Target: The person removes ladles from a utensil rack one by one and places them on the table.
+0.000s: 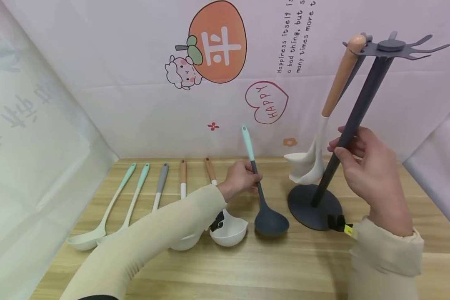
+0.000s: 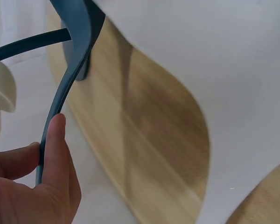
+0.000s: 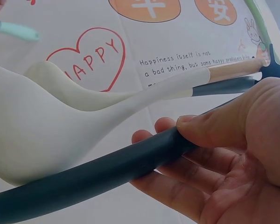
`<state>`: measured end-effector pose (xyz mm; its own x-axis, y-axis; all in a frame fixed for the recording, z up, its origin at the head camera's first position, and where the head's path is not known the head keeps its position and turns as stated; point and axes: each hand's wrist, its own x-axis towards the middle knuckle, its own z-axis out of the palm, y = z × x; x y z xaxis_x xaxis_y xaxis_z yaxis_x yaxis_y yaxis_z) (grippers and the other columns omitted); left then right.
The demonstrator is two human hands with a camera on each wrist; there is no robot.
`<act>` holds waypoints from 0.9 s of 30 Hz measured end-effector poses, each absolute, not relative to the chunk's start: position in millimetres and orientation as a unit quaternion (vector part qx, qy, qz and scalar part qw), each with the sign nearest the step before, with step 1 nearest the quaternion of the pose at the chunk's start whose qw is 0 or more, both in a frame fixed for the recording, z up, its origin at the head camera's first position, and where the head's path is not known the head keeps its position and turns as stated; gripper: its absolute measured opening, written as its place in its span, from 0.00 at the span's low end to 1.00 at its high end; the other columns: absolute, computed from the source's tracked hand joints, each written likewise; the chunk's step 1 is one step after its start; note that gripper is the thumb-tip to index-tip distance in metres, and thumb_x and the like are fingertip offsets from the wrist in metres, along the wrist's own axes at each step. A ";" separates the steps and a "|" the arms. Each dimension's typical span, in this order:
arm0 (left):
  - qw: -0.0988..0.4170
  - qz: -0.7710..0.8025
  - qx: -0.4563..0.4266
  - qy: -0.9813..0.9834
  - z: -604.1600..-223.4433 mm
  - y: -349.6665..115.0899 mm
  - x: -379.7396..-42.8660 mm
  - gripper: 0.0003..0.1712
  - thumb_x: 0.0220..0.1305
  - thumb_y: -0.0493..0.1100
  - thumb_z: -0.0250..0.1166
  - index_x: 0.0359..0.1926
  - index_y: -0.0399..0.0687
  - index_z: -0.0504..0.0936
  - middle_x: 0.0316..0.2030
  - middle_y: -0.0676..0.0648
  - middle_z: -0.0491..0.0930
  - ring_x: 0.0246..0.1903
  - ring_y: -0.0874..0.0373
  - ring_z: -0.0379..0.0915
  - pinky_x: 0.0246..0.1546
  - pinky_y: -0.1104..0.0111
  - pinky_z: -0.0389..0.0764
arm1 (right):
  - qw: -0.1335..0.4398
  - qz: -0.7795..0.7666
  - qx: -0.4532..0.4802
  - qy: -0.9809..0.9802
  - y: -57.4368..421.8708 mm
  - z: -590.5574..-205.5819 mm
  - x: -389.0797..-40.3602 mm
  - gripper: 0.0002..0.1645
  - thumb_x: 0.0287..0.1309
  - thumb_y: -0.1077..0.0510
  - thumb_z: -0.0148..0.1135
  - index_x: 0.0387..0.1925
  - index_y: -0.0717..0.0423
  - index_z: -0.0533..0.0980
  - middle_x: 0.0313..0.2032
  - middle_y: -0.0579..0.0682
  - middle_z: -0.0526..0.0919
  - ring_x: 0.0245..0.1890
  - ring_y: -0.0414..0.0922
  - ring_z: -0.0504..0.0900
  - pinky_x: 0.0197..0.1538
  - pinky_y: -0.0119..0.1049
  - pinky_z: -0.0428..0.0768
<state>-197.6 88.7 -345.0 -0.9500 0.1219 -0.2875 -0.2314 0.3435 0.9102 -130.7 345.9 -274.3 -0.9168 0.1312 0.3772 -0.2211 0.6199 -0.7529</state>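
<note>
My left hand point(image 1: 242, 180) pinches the neck of a dark ladle point(image 1: 271, 220) with a mint handle end, its bowl pointing down. Thumb and fingers meet on that dark neck in the left wrist view too. With my right hand point(image 1: 375, 175) I grip the dark pole of a utensil stand point(image 1: 367, 89), which leans to the right above its round base. From the stand's hooks hangs a white ladle point(image 3: 74, 126) with a wooden handle. Behind it hangs a second pale ladle point(image 3: 51, 77) with a dark handle, largely covered in the head view.
Several ladles lie in a row to the left: mint-handled ones point(image 1: 86, 241), a grey-handled one point(image 1: 162, 179) and wooden-handled ones point(image 1: 228, 231). My left sleeve point(image 1: 161, 233) covers parts of them. A printed cloth point(image 1: 142, 121) stands behind the wooden table point(image 1: 277, 271).
</note>
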 end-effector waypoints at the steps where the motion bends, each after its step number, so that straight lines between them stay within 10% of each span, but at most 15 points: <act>1: 0.161 0.568 -0.038 0.807 -345.7 89.1 -197.4 0.04 0.70 0.31 0.68 0.42 0.34 0.81 0.45 0.32 0.88 0.32 0.50 0.90 0.41 0.59 0.93 | 0.201 0.436 0.026 -0.877 345.8 -273.9 -130.9 0.24 0.74 0.61 0.58 0.68 0.59 0.72 0.39 0.24 0.79 0.37 0.14 0.79 0.45 0.06 0.73; 27: 0.247 0.460 -0.106 0.846 -362.4 80.0 -194.1 0.06 0.66 0.29 0.71 0.37 0.32 0.79 0.30 0.38 0.88 0.35 0.48 0.92 0.34 0.70 0.91 | 0.196 0.440 0.031 -0.876 344.9 -272.9 -132.3 0.24 0.74 0.62 0.58 0.68 0.60 0.72 0.39 0.23 0.79 0.37 0.15 0.79 0.45 0.06 0.73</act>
